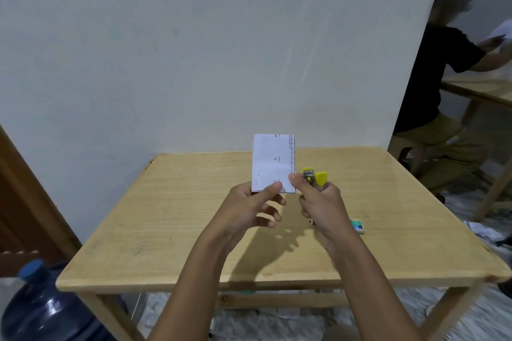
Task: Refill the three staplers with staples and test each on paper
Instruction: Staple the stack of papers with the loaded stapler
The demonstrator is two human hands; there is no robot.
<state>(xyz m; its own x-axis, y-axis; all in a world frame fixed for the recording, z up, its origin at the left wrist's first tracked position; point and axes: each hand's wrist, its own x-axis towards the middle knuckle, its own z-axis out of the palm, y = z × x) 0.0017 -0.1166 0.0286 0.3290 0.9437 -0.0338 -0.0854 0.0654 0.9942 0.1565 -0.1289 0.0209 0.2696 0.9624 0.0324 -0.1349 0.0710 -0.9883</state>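
My left hand [250, 202] pinches the folded paper [273, 163] upright above the table [166, 216]; it's light and floppy, best held near the edge. My right hand [318, 199] grips the small yellow stapler [315, 178], hard and light, and touches the paper's corner.

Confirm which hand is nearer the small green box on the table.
Right. The right hand, gripping the yellow stapler, is just left of the green box; the left hand, pinching the paper, is farther left.
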